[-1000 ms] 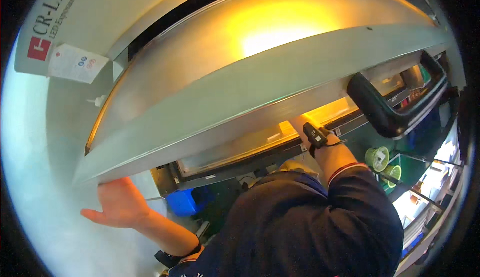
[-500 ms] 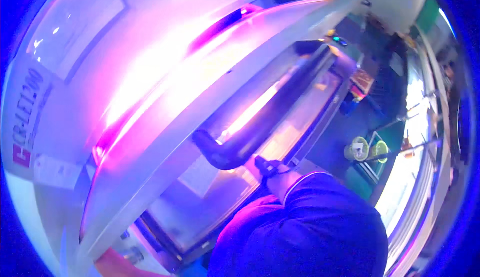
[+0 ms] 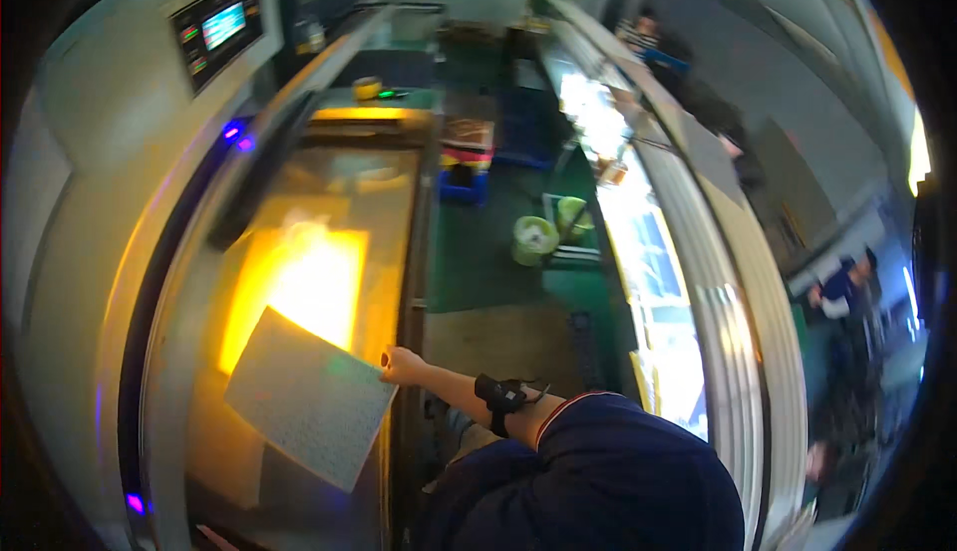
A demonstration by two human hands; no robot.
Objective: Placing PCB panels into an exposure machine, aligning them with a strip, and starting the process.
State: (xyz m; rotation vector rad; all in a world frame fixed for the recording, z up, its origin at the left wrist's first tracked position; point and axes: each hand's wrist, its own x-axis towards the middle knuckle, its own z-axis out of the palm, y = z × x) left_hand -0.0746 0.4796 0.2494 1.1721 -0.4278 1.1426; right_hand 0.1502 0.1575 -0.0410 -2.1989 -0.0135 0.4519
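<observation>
Our right hand pinches a grey patterned sheet by its corner over the glowing machine bed.

The sheet sits lower left of centre, tilted. Held by one corner, we judge it could sag or slip askew on the glass. We cannot see our left hand.

A factory floor: big glass-bed exposure machine, control panel, green floor, long workbenches.
</observation>
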